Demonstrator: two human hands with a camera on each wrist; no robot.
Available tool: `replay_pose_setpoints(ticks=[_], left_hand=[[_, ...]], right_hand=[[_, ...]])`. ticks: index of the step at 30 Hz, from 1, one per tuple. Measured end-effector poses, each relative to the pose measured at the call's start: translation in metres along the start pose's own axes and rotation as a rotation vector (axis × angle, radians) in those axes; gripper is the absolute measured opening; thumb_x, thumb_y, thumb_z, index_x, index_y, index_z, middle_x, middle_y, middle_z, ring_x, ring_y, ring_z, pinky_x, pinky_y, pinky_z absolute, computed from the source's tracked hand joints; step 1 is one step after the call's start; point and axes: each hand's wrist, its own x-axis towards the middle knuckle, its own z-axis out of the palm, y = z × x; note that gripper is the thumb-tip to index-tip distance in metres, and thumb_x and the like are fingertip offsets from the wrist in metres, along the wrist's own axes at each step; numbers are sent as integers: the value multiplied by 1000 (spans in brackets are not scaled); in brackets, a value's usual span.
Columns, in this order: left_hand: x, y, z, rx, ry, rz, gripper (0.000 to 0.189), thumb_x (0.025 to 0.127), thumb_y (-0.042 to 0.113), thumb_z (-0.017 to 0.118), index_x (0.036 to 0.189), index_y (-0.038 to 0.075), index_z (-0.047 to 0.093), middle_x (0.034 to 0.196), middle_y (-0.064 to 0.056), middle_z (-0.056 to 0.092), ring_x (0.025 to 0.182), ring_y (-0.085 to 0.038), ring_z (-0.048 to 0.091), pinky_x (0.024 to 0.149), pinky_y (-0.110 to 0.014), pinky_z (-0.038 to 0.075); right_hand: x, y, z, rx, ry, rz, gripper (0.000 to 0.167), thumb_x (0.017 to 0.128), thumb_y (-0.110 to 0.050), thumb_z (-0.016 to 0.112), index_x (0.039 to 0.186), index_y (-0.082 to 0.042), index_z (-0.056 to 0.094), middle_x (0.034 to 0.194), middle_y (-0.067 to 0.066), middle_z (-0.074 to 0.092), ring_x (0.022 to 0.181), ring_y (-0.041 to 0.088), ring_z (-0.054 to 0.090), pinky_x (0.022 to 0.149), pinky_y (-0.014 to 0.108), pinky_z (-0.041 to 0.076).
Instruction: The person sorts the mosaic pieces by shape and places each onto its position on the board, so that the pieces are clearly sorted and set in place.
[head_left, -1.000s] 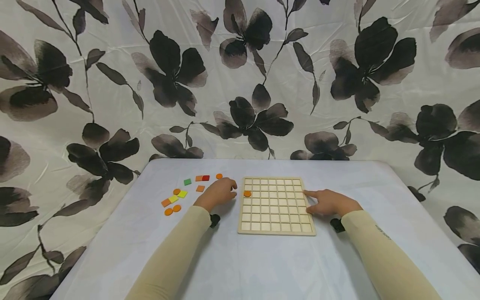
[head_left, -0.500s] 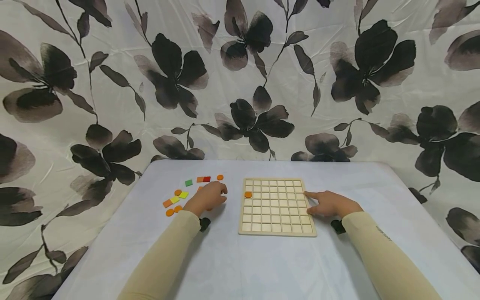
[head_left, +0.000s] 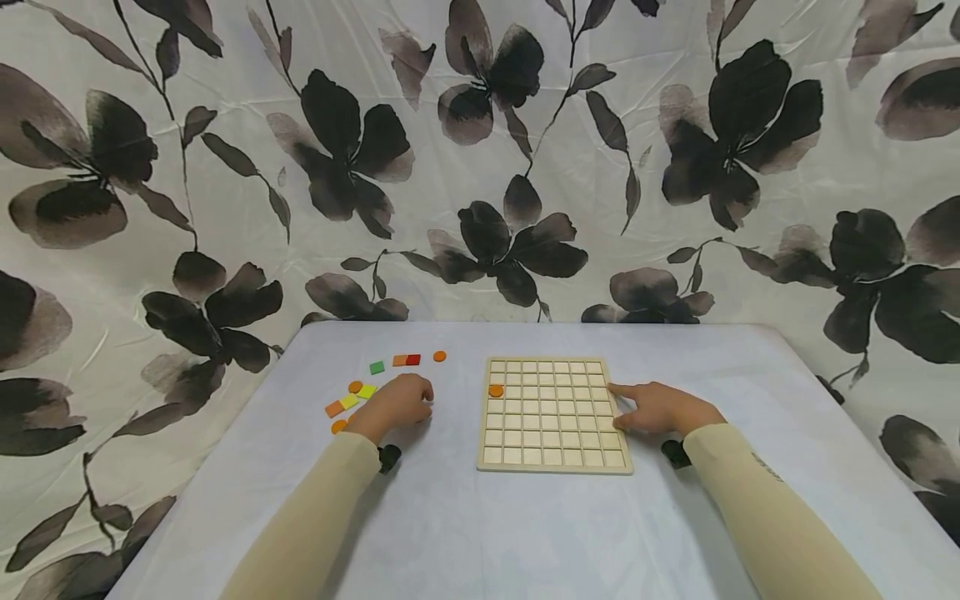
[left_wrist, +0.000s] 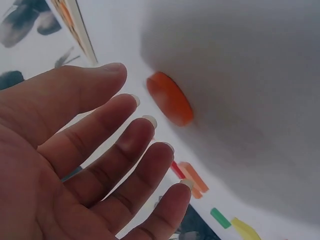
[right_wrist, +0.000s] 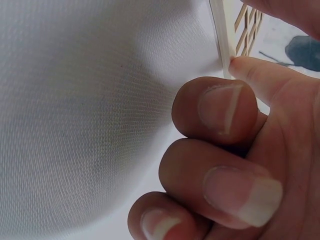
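Note:
In the head view my left hand (head_left: 393, 406) hovers over the loose pieces on the left of the white table. In the left wrist view its fingers are spread and relaxed with nothing between them, and an orange disc (left_wrist: 170, 99) lies just beyond the fingertips. My right hand (head_left: 667, 408) touches the right edge of the pale wooden grid board (head_left: 555, 471) with index finger and thumb. The other fingers of that hand are curled in, as the right wrist view shows. One orange disc (head_left: 496, 391) sits in the board's left column, second row from the back.
Left of the board lie an orange square (head_left: 333, 409), yellow squares (head_left: 367, 391), a green square (head_left: 377, 367), a red square (head_left: 413, 360) and a far orange disc (head_left: 439, 356). A flower-patterned cloth (head_left: 465, 167) hangs behind the table.
My left hand has moved left and slightly nearer from beside the board, and now covers some of the orange pieces. My right hand and the board have stayed put.

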Motion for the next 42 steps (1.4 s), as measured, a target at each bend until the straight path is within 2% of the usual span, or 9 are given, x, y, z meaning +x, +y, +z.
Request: replay_pose_setpoints(ticks=[4, 10, 14, 23, 30, 36, 42], left_hand=[[-3, -4, 1, 5, 0, 5, 23, 87, 15, 67, 108, 7, 68, 104, -5, 66, 94, -21, 54, 94, -42, 49], [-5, -12, 3, 52, 9, 45, 18, 86, 14, 66, 103, 6, 69, 96, -3, 62, 89, -19, 53, 86, -38, 50], [-6, -15, 5, 55, 3, 34, 18, 85, 15, 67, 102, 8, 69, 95, -3, 62, 88, -19, 52, 84, -37, 50], [-9, -12, 8, 16, -17, -30, 13, 85, 15, 68, 98, 11, 68, 87, -2, 61, 84, -20, 53, 81, -35, 49], [-12, -12, 11, 15, -5, -31, 11, 85, 15, 69, 94, 11, 66, 84, -2, 60, 82, -20, 53, 77, -34, 48], [-14, -11, 11, 23, 1, -29, 12, 84, 17, 70, 92, 12, 64, 83, -1, 59, 79, -19, 52, 73, -32, 47], [-15, -3, 8, -11, 27, -15, 13, 83, 17, 70, 94, 11, 64, 86, -2, 59, 80, -19, 53, 72, -31, 47]], right_hand=[[-1, 0, 1, -2, -1, -9, 74, 89, -46, 60, 152, -20, 32, 148, 25, 41, 137, 47, 35, 106, 62, 32], [-4, 1, 1, 1, 0, -19, 74, 89, -46, 59, 152, -20, 32, 148, 25, 41, 137, 47, 36, 106, 62, 33], [-6, 0, 1, 6, 3, -16, 73, 89, -46, 60, 152, -20, 32, 148, 25, 41, 137, 47, 35, 106, 62, 33], [-5, 2, 3, -5, 13, -24, 73, 89, -47, 60, 152, -21, 33, 147, 25, 42, 137, 46, 37, 106, 62, 34], [-4, 7, 3, -6, 39, -44, 76, 86, -52, 62, 151, -25, 34, 145, 23, 46, 135, 46, 39, 104, 62, 36], [-3, 8, 1, -20, 41, -69, 75, 85, -50, 64, 150, -25, 37, 144, 23, 47, 135, 46, 40, 103, 62, 36], [-2, 7, -3, -29, 19, -59, 77, 81, -47, 68, 149, -25, 39, 145, 24, 45, 136, 46, 38, 104, 62, 35]])
